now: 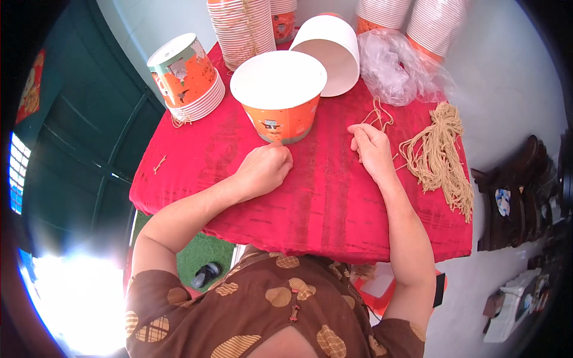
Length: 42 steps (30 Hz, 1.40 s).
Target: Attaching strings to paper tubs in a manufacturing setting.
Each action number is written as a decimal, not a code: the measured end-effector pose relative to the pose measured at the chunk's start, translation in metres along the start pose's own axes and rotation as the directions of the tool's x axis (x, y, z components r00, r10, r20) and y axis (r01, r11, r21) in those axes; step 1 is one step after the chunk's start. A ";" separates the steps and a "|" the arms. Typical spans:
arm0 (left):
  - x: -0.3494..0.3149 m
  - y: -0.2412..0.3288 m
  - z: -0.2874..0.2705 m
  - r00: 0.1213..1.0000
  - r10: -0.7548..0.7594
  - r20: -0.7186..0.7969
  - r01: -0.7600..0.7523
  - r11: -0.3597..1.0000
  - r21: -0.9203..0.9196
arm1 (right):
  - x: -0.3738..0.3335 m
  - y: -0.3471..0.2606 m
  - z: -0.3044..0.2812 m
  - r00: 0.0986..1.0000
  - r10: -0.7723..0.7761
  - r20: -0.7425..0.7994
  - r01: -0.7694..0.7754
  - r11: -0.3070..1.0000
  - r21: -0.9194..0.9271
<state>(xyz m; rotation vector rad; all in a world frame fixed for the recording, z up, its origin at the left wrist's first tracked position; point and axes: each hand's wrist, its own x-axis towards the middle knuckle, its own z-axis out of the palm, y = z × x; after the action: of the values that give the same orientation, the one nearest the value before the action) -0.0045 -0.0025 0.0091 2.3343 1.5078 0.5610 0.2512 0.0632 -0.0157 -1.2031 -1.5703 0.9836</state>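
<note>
An orange paper bucket [280, 123] with a white inside stands upright in front of me, its open mouth facing up. My left hand [262, 172] is closed beside the base of this bucket, its knuckles up. Whatever it may hold is hidden under the curled fingers. Farther right, my right hand [373, 152] has its fingers bent and pressed together. Thin tan string [382, 113] loops just beyond its fingertips; I cannot make out whether the fingers grip a strand. To the right of that hand lies a bundle of tan strings [439, 152].
A red cloth [322, 209] covers the table. At the back left sits a short upside-down bucket stack [188, 80]; behind are taller stacks [242, 33] and a white bucket on its side [337, 56]. Crumpled clear plastic [391, 68] lies at the back right. String scraps [160, 164] lie left.
</note>
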 end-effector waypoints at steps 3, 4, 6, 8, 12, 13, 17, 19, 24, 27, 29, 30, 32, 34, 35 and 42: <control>0.003 0.008 -0.003 0.995 -0.063 0.075 0.063 0.998 0.001 | 0.001 0.002 0.000 1.000 0.000 0.001 0.000 1.000 0.001; 0.003 0.008 0.000 0.997 -0.063 0.048 0.062 0.998 0.034 | 0.001 0.003 0.000 1.000 -0.011 0.003 0.011 1.000 -0.009; 0.003 0.008 0.003 0.998 -0.064 0.018 0.063 0.996 0.066 | 0.001 0.004 0.001 1.000 -0.022 0.007 0.022 1.000 -0.018; 0.003 0.007 0.005 0.998 -0.057 0.001 0.056 0.993 0.108 | 0.001 0.003 0.001 0.998 -0.053 0.032 0.055 0.997 -0.050; 0.001 0.005 0.013 0.998 -0.044 -0.041 0.050 0.987 0.155 | 0.000 -0.003 0.001 1.000 -0.012 0.016 0.013 0.997 -0.071; 0.001 0.006 0.014 0.998 -0.019 -0.058 0.029 0.986 0.163 | -0.001 -0.003 0.001 1.000 -0.014 0.009 0.015 0.997 -0.072; -0.001 0.009 0.014 0.996 0.046 -0.072 -0.030 0.976 0.215 | -0.001 -0.002 0.001 1.000 -0.012 0.004 0.012 0.998 -0.062; -0.001 0.008 0.015 0.995 0.071 -0.074 -0.052 0.970 0.236 | -0.001 -0.001 0.001 1.000 -0.021 0.007 0.022 0.997 -0.070; -0.002 0.007 0.015 0.987 0.134 -0.090 -0.105 0.956 0.274 | -0.002 -0.005 0.001 0.999 -0.041 0.010 0.042 0.994 -0.097; -0.006 0.004 0.014 0.980 0.163 -0.110 -0.131 0.959 0.253 | -0.002 -0.004 0.002 0.998 -0.067 0.017 0.069 0.992 -0.106; -0.010 0.001 0.009 0.986 0.127 -0.104 -0.113 0.985 0.132 | -0.002 -0.004 0.002 0.997 -0.074 0.013 0.075 0.990 -0.118; -0.014 0.000 0.004 0.987 0.105 -0.122 -0.093 0.990 0.103 | -0.003 -0.004 0.002 0.997 -0.073 0.015 0.074 0.990 -0.119; -0.026 -0.008 -0.009 0.984 0.049 -0.171 -0.046 0.999 0.024 | -0.002 -0.003 0.003 0.998 -0.064 0.014 0.065 0.992 -0.113; -0.042 -0.020 -0.029 0.954 -0.015 -0.299 0.018 1.000 0.006 | -0.001 -0.001 0.003 0.998 -0.068 0.020 0.069 0.992 -0.108; -0.050 -0.028 -0.038 0.935 -0.116 -0.335 0.100 0.993 -0.065 | 0.000 0.001 0.003 0.997 -0.071 0.021 0.073 0.991 -0.110; -0.124 -0.110 -0.113 0.695 -0.520 -0.497 0.448 0.853 -0.267 | 0.000 0.002 0.003 0.992 -0.118 0.044 0.123 0.977 -0.172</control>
<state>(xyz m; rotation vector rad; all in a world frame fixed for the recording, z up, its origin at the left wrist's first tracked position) -0.1923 -0.0671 0.0390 1.6126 2.1662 1.2095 0.2483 0.0637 -0.0182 -1.1987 -1.7642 0.8050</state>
